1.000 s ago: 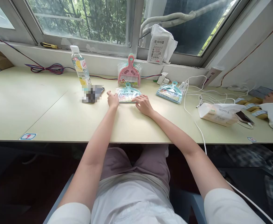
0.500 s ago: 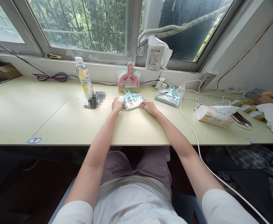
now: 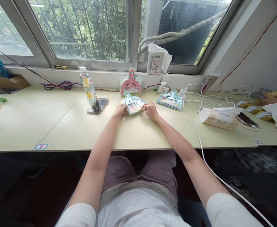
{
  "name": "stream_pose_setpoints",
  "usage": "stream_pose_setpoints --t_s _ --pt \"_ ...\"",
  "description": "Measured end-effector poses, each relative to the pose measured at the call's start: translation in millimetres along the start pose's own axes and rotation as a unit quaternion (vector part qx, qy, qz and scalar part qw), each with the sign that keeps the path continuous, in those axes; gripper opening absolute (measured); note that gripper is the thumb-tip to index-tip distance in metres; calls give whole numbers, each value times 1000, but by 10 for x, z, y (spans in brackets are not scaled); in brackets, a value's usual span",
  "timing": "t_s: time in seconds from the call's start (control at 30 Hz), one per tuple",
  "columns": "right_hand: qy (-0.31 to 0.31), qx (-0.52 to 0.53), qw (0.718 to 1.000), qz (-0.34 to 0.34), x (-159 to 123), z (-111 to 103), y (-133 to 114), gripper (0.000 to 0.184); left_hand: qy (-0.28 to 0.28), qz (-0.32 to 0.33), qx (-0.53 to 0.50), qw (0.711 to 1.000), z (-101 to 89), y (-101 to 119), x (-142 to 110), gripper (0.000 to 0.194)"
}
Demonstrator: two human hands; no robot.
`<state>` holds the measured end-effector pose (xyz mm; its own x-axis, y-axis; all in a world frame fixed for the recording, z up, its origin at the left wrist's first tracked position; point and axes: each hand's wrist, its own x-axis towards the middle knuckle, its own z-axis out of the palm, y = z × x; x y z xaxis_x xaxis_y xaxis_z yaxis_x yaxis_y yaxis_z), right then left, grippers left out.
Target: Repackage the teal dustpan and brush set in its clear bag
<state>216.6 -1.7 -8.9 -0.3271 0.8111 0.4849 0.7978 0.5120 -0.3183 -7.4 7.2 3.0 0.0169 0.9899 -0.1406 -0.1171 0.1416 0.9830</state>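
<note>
A teal mini dustpan and brush set [image 3: 134,104] in clear wrapping is held between my two hands, its handle pointing away from me. My left hand [image 3: 120,111] pinches its left lower corner. At the right corner, my right hand [image 3: 150,111] grips the edge with thumb and fingertips. Just behind it, a pink dustpan and brush set [image 3: 130,85] leans upright against the wall below the window. Another teal dustpan and brush set [image 3: 170,99] lies to the right of my right hand, apart from it.
A drink bottle [image 3: 88,83] stands left, beside a blurred dark item [image 3: 98,106]. To the right are a tissue pack [image 3: 220,118], a phone [image 3: 247,119] and tangled white cables [image 3: 214,101]. Another person's hand [image 3: 273,98] is at the far right. A box cutter [image 3: 60,66] lies on the sill.
The dustpan set between my hands has turned slightly, its near edge now tilted. Both hands still hold its corners. The view has shifted a little to the left.
</note>
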Motion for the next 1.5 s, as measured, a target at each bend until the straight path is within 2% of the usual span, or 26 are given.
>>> stream_pose_setpoints --t_s 0.13,0.23,0.33,0.4,0.47,0.53,0.63,0.7,0.77,0.83,0.9,1.07,1.2,1.37,1.5 --pt "16 -44 999 -16 -8 -22 -31 39 -15 63 -56 996 33 -19 -16 41" --pt "39 -37 998 13 2 -7 -26 40 -34 86 -97 991 51 -16 -25 51" --pt "52 17 996 69 38 26 16 37 -39 84 -122 988 53 -18 -13 57" --pt "40 105 987 111 74 48 61 31 -38 83 -123 988 48 -28 2 57" --pt "21 232 960 155 111 68 109 29 -41 90 -113 989 44 -42 9 57" --pt "17 357 914 192 139 89 148 32 -56 98 -97 989 46 -50 -7 61" --pt "53 485 845 220 160 126 179 29 -108 102 -43 988 62 -44 -82 72" --pt "88 541 804 230 161 144 184 27 -149 99 22 984 82 -32 -149 78" --pt "116 579 769 247 159 148 189 30 -196 88 89 973 108 -22 -212 75" --pt "132 593 746 272 158 133 201 32 -232 74 132 961 134 -15 -257 66" --pt "142 594 735 295 160 108 217 34 -244 70 147 956 153 -11 -277 59" --pt "165 580 736 307 163 59 231 48 -201 76 115 970 157 -25 -227 55" --pt "171 575 743 298 152 19 210 58 -128 66 109 984 136 -44 -127 50" --pt "145 566 763 277 143 -29 184 66 -1 61 56 997 69 -21 -24 43" --pt "123 559 775 267 147 -49 204 67 43 63 43 996 -2 -4 43 44"
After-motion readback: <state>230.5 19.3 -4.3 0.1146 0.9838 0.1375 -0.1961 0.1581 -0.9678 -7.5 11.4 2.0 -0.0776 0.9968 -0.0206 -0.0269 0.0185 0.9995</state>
